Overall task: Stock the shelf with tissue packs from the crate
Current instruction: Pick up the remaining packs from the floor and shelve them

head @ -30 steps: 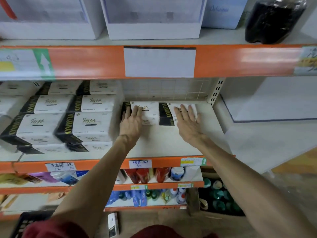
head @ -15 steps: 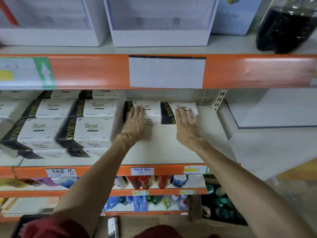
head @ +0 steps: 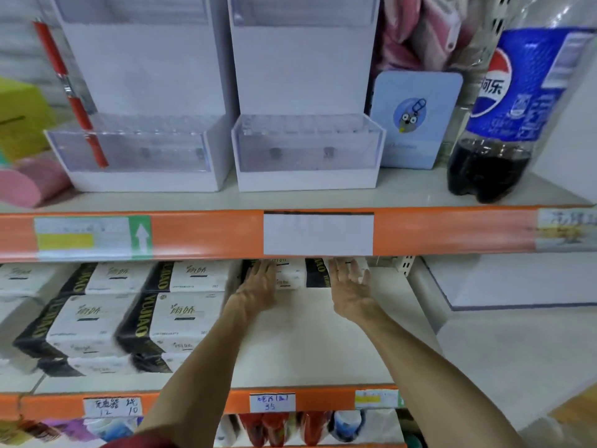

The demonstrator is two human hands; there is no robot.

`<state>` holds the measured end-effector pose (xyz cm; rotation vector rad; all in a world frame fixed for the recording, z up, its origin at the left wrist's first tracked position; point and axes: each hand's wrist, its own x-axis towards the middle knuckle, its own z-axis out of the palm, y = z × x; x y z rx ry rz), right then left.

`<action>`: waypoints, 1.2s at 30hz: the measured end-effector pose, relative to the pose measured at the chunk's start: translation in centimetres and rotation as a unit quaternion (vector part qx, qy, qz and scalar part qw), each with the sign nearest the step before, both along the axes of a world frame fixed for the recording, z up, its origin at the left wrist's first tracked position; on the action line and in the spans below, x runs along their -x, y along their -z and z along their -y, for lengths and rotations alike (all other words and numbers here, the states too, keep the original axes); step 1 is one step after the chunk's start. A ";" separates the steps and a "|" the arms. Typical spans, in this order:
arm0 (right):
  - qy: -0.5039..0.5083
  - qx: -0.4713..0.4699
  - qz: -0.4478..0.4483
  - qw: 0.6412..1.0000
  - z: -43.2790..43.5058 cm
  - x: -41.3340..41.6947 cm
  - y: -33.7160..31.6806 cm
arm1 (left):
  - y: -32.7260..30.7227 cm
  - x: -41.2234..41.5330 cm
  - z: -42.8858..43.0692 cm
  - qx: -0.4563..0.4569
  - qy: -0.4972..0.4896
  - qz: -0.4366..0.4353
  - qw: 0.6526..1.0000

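Observation:
Two white-and-black tissue packs lie side by side at the back of the middle shelf [head: 316, 344]. My left hand [head: 258, 291] rests flat against the left tissue pack [head: 290, 276], fingers spread. The palm of my right hand [head: 350, 291] is at the front of the right tissue pack [head: 315, 273], fingers apart, gripping nothing. The upper shelf's orange edge hides the packs' tops. Stacked tissue packs [head: 135, 315] fill the shelf's left side. The crate is out of view.
The upper shelf [head: 403, 192] holds two white display boxes [head: 307, 150], a cola bottle [head: 497, 124], a blue card and a red pen. Orange price rails [head: 200, 234] front each shelf. Bottles [head: 274, 428] sit on the lower shelf. A white wall stands to the right.
The camera has tilted upward, so the upper shelf fills the view and the floor is gone. Both hands have stayed on the two tissue packs at the back of the shelf.

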<state>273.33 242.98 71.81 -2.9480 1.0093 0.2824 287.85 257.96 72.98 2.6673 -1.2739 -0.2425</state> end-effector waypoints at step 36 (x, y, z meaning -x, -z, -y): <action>0.004 0.015 0.113 0.994 -19.4 15.8 0.3 | 0.9 16.5 -17.1 0.050 0.065 0.027 0.996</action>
